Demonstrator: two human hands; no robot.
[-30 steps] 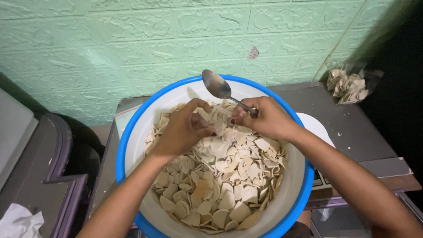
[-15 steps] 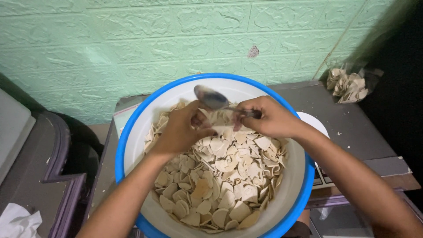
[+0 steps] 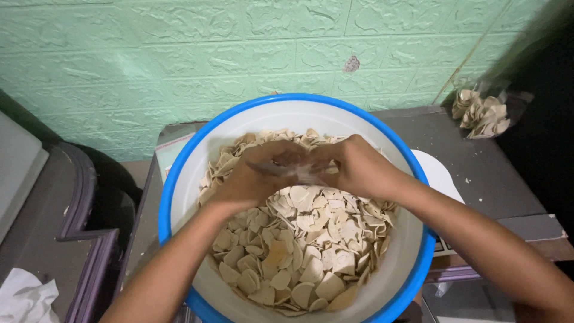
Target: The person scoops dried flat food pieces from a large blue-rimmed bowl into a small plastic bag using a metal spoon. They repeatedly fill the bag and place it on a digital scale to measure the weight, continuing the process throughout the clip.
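Observation:
A big white basin with a blue rim (image 3: 287,98) stands on a dark table and is heaped with pale, flat, rounded raw crackers (image 3: 299,251). Both my hands meet over the far side of the heap. My right hand (image 3: 359,170) is closed around the handle of a metal spoon (image 3: 286,171), which shows only as a grey blur between the hands, low among the crackers. My left hand (image 3: 251,176) is curled palm-down against the spoon's end and the crackers; what it holds is hidden.
A clear bag of the same crackers (image 3: 481,113) lies at the table's far right corner. A white flat object (image 3: 439,176) pokes out from behind the basin on the right. Dark furniture (image 3: 84,209) and white cloth (image 3: 24,299) are at the left; a green wall is behind.
The spoon, raised above the basin's far rim a second ago, has come down into the crackers. Both hands have closed in together around it.

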